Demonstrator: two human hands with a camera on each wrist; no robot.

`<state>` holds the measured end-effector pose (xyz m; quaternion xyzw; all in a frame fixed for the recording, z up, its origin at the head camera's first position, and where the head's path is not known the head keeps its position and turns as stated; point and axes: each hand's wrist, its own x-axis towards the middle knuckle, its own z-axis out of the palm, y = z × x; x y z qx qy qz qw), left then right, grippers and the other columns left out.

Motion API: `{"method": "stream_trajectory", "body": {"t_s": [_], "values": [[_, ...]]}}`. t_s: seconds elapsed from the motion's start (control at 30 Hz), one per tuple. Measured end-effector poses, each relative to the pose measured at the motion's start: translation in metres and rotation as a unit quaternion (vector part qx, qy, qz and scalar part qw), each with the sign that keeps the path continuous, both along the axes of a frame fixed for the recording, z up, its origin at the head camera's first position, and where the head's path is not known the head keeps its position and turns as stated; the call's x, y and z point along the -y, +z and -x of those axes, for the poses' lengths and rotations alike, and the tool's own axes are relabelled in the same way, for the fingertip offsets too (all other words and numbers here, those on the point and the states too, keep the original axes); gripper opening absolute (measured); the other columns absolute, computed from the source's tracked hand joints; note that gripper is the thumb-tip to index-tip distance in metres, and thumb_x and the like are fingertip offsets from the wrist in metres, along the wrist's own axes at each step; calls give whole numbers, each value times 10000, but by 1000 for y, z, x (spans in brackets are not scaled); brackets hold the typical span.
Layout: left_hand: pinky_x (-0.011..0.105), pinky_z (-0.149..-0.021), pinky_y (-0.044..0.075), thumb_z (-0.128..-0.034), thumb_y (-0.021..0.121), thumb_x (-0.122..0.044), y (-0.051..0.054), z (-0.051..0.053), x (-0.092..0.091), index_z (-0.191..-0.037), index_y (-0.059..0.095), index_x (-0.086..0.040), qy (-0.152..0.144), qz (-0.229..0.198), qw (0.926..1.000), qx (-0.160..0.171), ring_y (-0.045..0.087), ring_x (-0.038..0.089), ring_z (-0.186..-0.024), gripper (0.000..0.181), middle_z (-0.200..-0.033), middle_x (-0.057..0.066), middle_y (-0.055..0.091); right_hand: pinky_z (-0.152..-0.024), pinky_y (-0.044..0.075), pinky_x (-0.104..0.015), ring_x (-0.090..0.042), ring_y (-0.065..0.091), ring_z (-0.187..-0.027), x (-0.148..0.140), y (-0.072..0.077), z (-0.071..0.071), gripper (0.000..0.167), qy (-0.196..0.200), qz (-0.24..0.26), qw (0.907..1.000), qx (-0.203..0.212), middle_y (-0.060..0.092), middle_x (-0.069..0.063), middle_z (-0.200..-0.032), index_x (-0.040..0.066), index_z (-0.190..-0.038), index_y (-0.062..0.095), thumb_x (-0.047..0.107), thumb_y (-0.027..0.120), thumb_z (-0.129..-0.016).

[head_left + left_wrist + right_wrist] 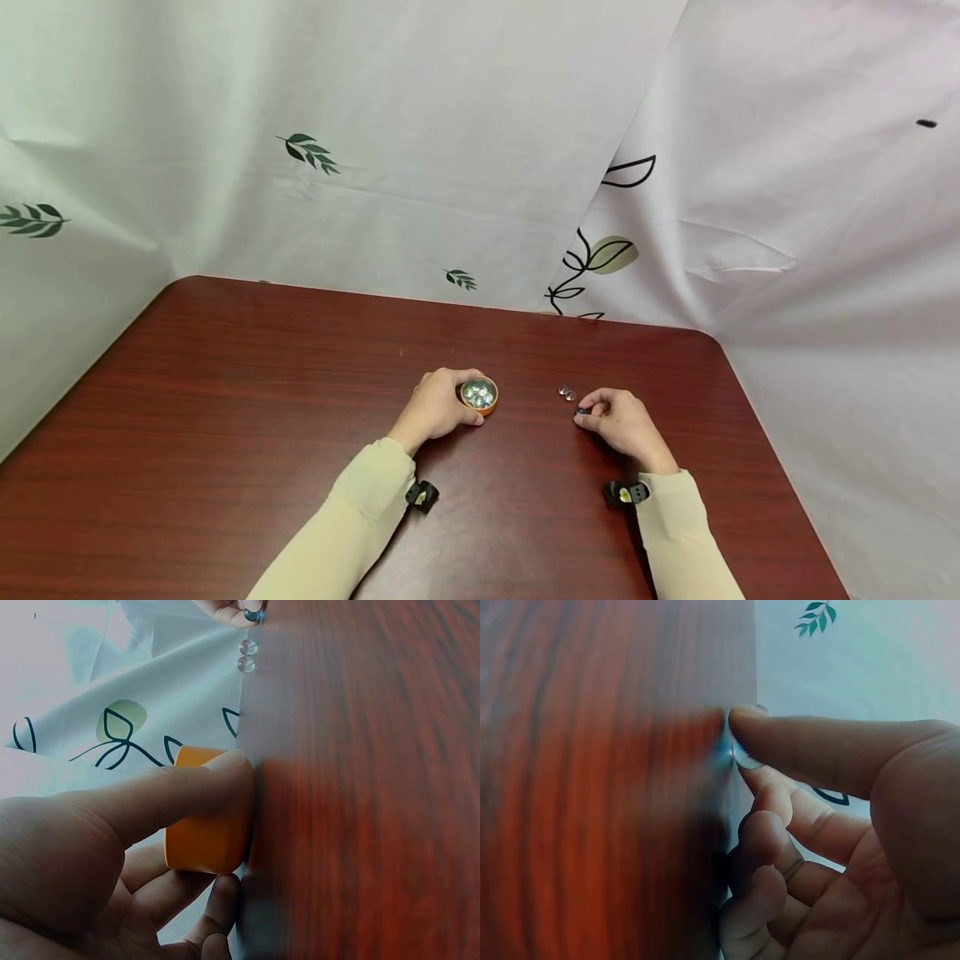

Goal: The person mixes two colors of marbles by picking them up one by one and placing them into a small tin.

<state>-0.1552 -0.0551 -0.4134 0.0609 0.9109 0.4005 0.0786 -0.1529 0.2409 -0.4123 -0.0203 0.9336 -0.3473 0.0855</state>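
Observation:
My left hand grips a small round orange bowl by its side, thumb on one side and fingers on the other. Inside the bowl, several clear glass marbles show in the head view. To the right, my right hand has thumb and forefinger on a dark blue marble at the table surface. In the right wrist view, part of that marble shows between thumb and forefinger; the rest is hidden. Two clear marbles lie side by side just beyond my right fingertips.
Everything stands on a dark red wood-grain table with rounded far corners. White cloth with leaf prints hangs behind the table and along both sides. A black camera is strapped at each wrist, over pale yellow sleeves.

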Motion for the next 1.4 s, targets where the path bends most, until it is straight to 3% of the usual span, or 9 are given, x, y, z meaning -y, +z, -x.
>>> {"method": "stream_trajectory", "body": {"t_s": [0.23, 1.4], "values": [[442, -890, 495, -688, 936, -138, 0, -1, -1, -1245, 725, -243, -29, -18, 10000, -13, 608, 291, -1103, 604, -1158, 43, 707, -631, 417, -316, -168, 510, -673, -2, -2, -2, 118, 36, 41, 10000, 11, 569, -8, -740, 73, -946, 702, 136, 770, -873], [513, -971, 416, -694, 934, -148, 0, -1, 0, -1235, 727, -265, 25, 2, 10000, 17, 528, 369, -1162, 591, -1139, 30, 705, -650, 423, -311, -157, 525, -678, 2, 10, -5, 120, 32, -82, 9995, -305, 599, -1, -759, 87, -943, 707, 155, 774, -868]]}}
